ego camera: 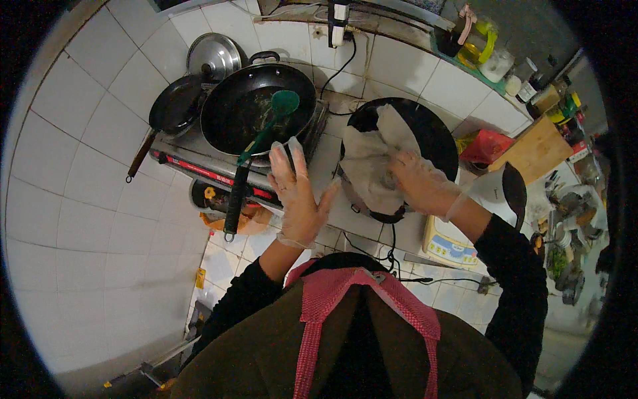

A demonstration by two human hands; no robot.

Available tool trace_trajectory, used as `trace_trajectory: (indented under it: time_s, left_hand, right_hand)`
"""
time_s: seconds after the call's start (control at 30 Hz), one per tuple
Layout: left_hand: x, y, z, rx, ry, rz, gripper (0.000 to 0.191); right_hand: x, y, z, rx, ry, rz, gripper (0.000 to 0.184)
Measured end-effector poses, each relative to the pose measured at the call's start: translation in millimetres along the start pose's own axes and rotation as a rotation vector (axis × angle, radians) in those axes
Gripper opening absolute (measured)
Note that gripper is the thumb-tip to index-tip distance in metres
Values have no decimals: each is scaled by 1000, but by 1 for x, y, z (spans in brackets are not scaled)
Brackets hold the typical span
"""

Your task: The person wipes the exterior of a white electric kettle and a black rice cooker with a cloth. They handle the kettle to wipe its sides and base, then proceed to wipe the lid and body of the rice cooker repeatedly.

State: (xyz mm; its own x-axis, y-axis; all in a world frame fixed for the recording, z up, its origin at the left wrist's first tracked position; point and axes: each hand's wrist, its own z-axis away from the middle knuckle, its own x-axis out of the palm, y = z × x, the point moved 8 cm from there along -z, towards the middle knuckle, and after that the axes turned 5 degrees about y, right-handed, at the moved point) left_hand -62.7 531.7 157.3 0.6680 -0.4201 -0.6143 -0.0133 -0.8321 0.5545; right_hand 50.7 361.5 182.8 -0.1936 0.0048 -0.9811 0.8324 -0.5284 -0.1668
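A grey-beige cloth [371, 154] lies folded across a round black pan [433, 129], which stands on the tiled counter. My right hand [418, 182], in a clear plastic glove, grips the cloth at its bunched middle, and the folds run out from the fingers. Some fingertips are hidden in the fabric. My left hand [299, 194], gloved too, hovers with fingers spread and holds nothing. It is between the cloth and a green slotted turner [285, 103] with a black handle. The turner rests in a dark wok [239, 109], its handle sticking out over the rim.
The wok sits on a gas stove [214, 174]. Behind and left are a steel lid [214, 55] and a small frying pan [174, 104]. To the right stand a yellow-and-white kitchen scale [451, 247], a dark ladle [513, 189] and a wooden board [533, 149]. Cords [394, 249] hang at the counter's front.
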Motion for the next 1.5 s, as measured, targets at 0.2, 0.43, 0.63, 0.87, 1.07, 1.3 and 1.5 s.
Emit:
trace_trajectory:
  time_s: [0.2,0.43,0.63,0.87,1.07,1.3,1.5]
  left_hand:
    - [14,13,2,67,-59,14,93]
    - [16,5,3,73,-44,9,86]
    - [22,-5,8,30,-73,-10,82]
    - [21,-6,8,41,-67,-27,80]
    - [12,-3,-3,79,-42,-7,80]
    - [15,16,-16,137,-13,59,78]
    - [16,23,-23,148,32,104,73]
  right_hand:
    - [10,-12,-29,42,246,15,51]
    - [26,-5,9,185,347,87,54]
    - [31,1,39,355,268,84,58]
    - [53,23,72,369,258,271,54]
    - [10,114,127,694,546,-584,38]
    - [-59,66,40,31,915,32,28]
    - [19,19,5,204,715,104,19]
